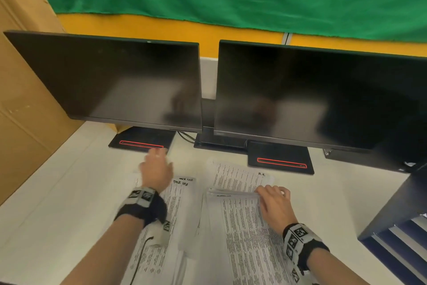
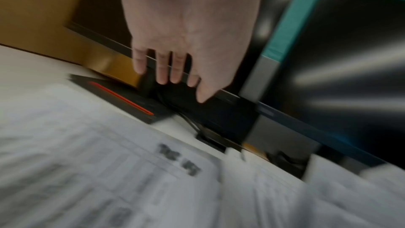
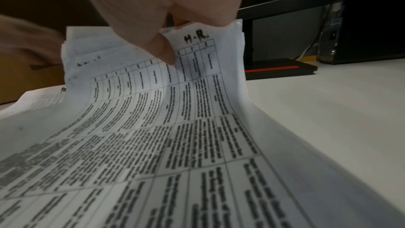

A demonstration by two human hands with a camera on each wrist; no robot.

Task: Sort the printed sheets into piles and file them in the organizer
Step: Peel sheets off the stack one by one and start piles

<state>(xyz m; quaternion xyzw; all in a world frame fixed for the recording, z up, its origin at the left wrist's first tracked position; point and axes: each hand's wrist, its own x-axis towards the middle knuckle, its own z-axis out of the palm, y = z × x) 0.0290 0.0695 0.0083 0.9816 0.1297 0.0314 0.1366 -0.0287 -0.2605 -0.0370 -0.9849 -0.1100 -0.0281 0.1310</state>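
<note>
Printed sheets lie in piles on the white desk. A left pile carries a handwritten heading and sits under my left forearm. My left hand hovers above its far end, blurred, fingers straight and holding nothing. A right stack of table-printed sheets lies in front of me. My right hand pinches the far edge of its upper sheets and lifts them; the top one is marked "H.R." Beyond it another sheet lies flat, also marked "H.R."
Two dark monitors stand behind the papers, their black bases with red strips close to the sheets. A dark blue organizer with slots sits at the right edge. Cardboard lines the left side.
</note>
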